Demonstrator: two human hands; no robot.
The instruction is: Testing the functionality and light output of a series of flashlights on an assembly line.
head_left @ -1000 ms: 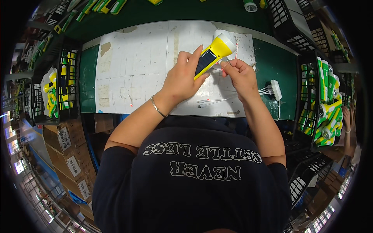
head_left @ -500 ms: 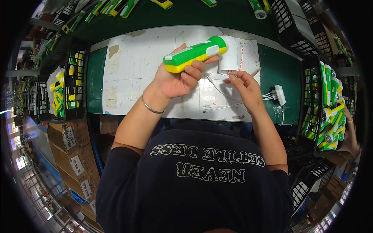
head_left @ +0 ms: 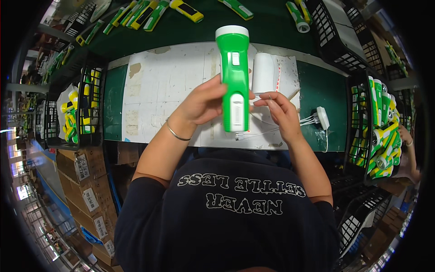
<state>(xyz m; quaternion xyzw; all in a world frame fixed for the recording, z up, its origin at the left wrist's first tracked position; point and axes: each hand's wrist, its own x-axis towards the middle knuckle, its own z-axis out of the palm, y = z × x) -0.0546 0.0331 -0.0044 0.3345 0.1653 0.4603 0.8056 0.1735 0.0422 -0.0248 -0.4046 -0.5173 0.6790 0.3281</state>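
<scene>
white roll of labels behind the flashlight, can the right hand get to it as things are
Probably yes: the right hand sits just in front of the white roll, with bare mat between. The green flashlight in the left hand stands beside that path, not across it.

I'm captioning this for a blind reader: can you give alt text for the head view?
A person's left hand holds a green flashlight upright over a white work mat, while the right hand pinches a thin white cable. Black crates of flashlights flank the green bench.

One green torch (head_left: 234,77) is held up, and one white roll (head_left: 263,72) lies on the mat. Two hands (head_left: 204,103) are in view, and one white charger (head_left: 322,118). The torches in the crates (head_left: 379,127) are too many and too overlapped to count.
</scene>
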